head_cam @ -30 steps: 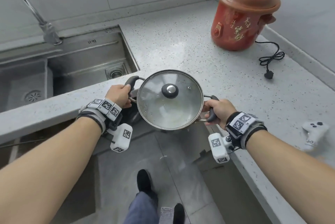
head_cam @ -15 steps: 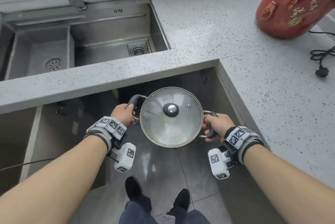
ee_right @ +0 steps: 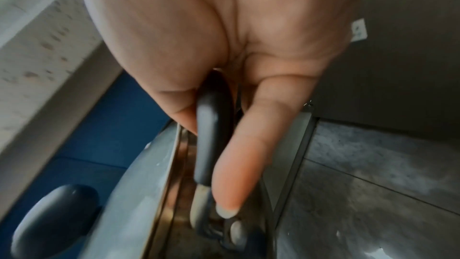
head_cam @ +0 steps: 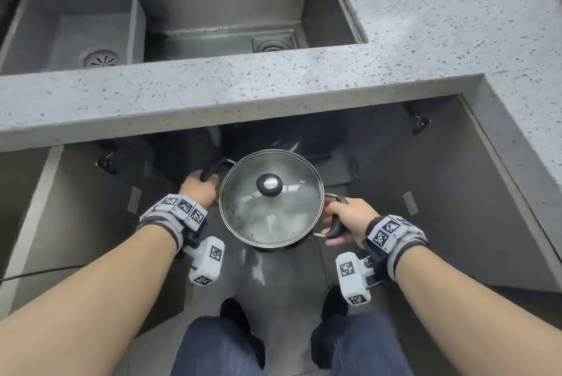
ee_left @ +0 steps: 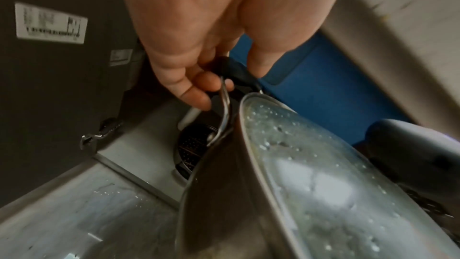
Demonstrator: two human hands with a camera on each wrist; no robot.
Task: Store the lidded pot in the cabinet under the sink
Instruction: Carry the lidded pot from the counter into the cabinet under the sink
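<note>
A steel pot [head_cam: 270, 202] with a wet glass lid and a black knob [head_cam: 269, 184] hangs in the air below the counter edge, in front of the open cabinet [head_cam: 273, 138] under the sink [head_cam: 213, 10]. My left hand [head_cam: 199, 188] grips its black left handle [head_cam: 213, 168]. My right hand [head_cam: 349, 217] grips the black right handle [head_cam: 336, 228]. In the left wrist view my left hand [ee_left: 199, 78] curls round the handle [ee_left: 236, 74] beside the pot [ee_left: 224, 194] and its lid. In the right wrist view my right hand [ee_right: 224, 105] wraps the handle [ee_right: 211, 135].
The speckled grey countertop [head_cam: 213, 92] overhangs the cabinet and turns a corner at the right [head_cam: 501, 101]. Both cabinet doors [head_cam: 91, 223] [head_cam: 441, 193] stand open to either side. Dark cookware [head_cam: 289, 138] sits inside the cabinet, with a perforated metal piece [ee_left: 191, 147] low down. My feet [head_cam: 234, 311] stand on the grey floor.
The pot has come off the counter and sunk below its edge, toward the open cabinet. My view has tilted down, and the red cooker has left the frame.
</note>
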